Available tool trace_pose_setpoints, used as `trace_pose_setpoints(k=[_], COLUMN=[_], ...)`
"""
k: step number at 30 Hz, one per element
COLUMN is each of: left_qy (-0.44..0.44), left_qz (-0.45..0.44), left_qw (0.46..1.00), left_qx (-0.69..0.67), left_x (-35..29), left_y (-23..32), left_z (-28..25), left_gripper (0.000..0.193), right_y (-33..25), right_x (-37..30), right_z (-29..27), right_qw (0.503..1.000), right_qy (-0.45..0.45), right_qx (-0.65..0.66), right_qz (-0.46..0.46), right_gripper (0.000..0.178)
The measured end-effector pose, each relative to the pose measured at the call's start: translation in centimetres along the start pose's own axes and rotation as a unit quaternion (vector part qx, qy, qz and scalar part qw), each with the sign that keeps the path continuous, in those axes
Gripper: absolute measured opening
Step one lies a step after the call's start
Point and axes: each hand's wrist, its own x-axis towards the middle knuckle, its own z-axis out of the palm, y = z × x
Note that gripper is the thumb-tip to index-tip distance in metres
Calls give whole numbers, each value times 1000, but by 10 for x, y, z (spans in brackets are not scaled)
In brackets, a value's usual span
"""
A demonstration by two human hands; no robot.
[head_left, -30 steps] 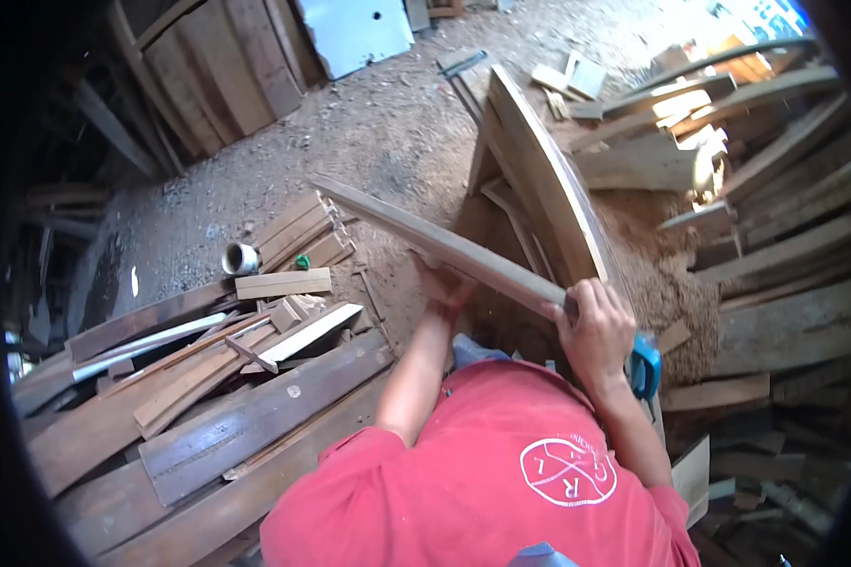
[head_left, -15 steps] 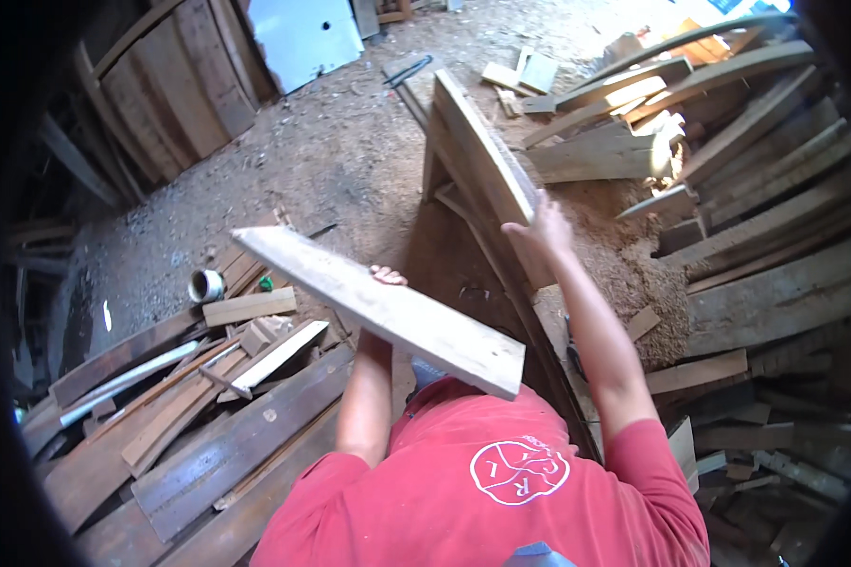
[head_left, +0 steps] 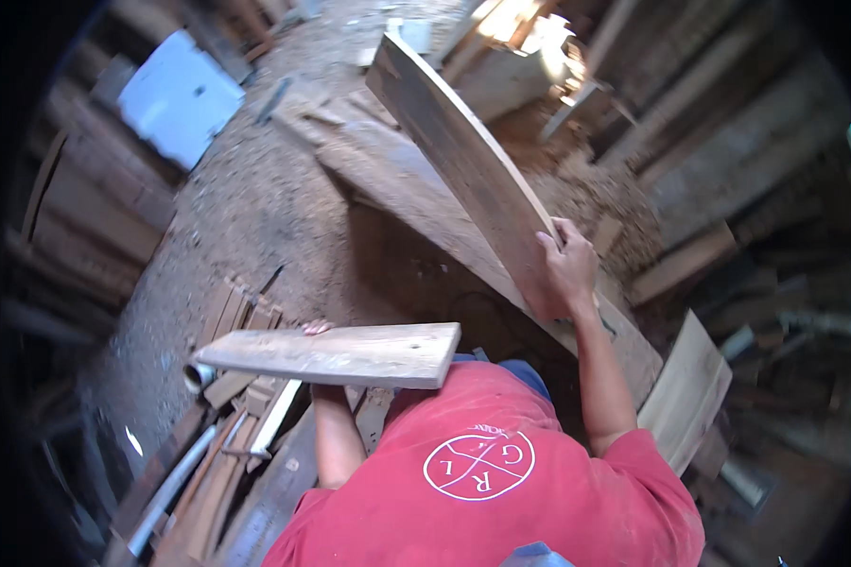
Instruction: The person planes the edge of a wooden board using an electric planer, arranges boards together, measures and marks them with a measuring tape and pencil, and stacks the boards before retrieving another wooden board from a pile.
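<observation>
My left hand (head_left: 318,328) holds a short pale plank (head_left: 336,354) level in front of my chest; only the fingertips show over its far edge, the rest is hidden behind the wood. My right hand (head_left: 567,269) grips the near end of a long brown plank (head_left: 473,170) that slants up and away from me. That plank leans above a wider board (head_left: 416,222) lying on the ground. My red shirt (head_left: 501,472) fills the lower middle of the view.
Loose planks and offcuts (head_left: 227,472) are piled at the lower left, with a small tin (head_left: 199,376) beside them. A pale blue panel (head_left: 180,99) leans at the upper left. Sawdust-covered ground (head_left: 255,217) lies ahead. Stacked timber (head_left: 728,189) lines the right; a board (head_left: 690,387) lies by my right elbow.
The short plank has swung down to the left and now lies level in my left hand. My right hand has let go of it and taken the long leaning plank.
</observation>
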Motion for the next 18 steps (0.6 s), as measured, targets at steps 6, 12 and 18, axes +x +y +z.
trace_pose_setpoints(k=[6,12,18], left_qy=[-92,-40,-76], left_qz=[-137,-145,-222], left_qw=[986,977,966], left_qx=[2,150,109], left_x=[11,26,57], left_y=[13,-38,-65], left_z=[-35,-45,-53], left_gripper=[20,20,19], right_y=[145,355,537], right_x=[-100,-275,-450], right_z=[-147,-194,-219], right_qw=[982,925,845], right_qy=[104,220,276], right_qx=[27,31,149], right_qz=[154,309,434], right_gripper=[31,35,30])
